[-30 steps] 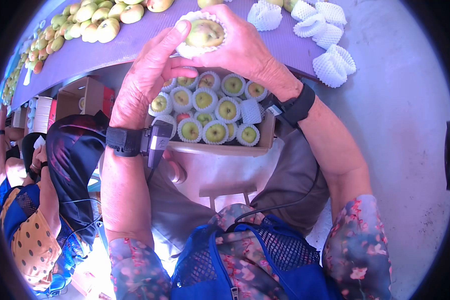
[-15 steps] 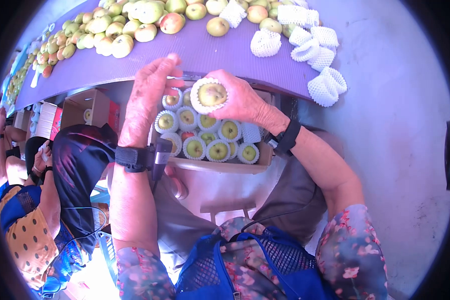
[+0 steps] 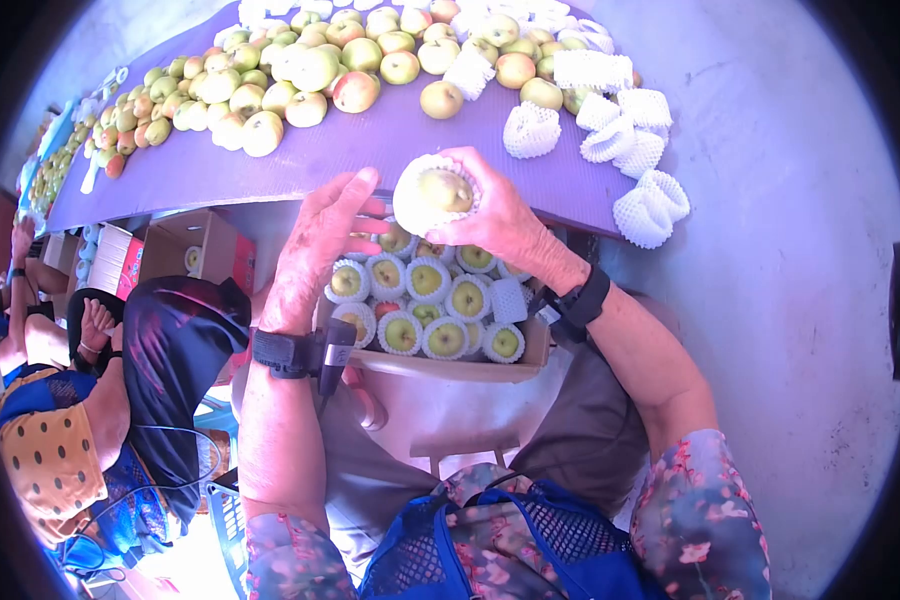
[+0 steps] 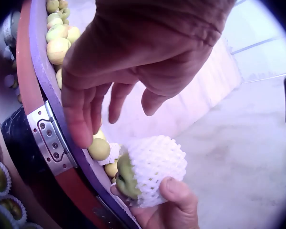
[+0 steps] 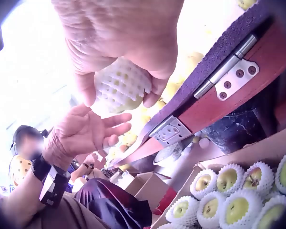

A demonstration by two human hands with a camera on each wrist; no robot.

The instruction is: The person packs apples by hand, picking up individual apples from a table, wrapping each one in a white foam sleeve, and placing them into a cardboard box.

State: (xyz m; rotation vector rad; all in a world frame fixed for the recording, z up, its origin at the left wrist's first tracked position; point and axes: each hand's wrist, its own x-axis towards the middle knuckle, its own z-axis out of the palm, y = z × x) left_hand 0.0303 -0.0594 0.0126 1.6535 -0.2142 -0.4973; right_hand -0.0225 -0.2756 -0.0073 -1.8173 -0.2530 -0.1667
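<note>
In the head view my right hand (image 3: 505, 220) grips an apple (image 3: 446, 190) in a white foam net (image 3: 417, 197), above the table's near edge. The apple's bare end shows at the net's opening; in the left wrist view the net (image 4: 159, 164) covers most of the fruit, with my right thumb pressed against it. To the left, my left hand (image 3: 322, 240) is held in the air with fingers extended, apart from the apple and holding nothing. Below both hands is a cardboard box (image 3: 500, 371) of netted apples (image 3: 428, 282), partly hidden by the hands.
Loose apples (image 3: 310, 75) cover the far part of the purple-topped table (image 3: 220, 180). Several spare foam nets (image 3: 652, 210) lie at its right end. Another person (image 3: 50, 440) sits at the left, near an open carton (image 3: 210, 235). Metal hinges (image 5: 236, 78) line the table's edge.
One second ago both hands were around the netted apple. The left hand has let go and moved off to the left, while the right keeps its grip. More of the table now shows.
</note>
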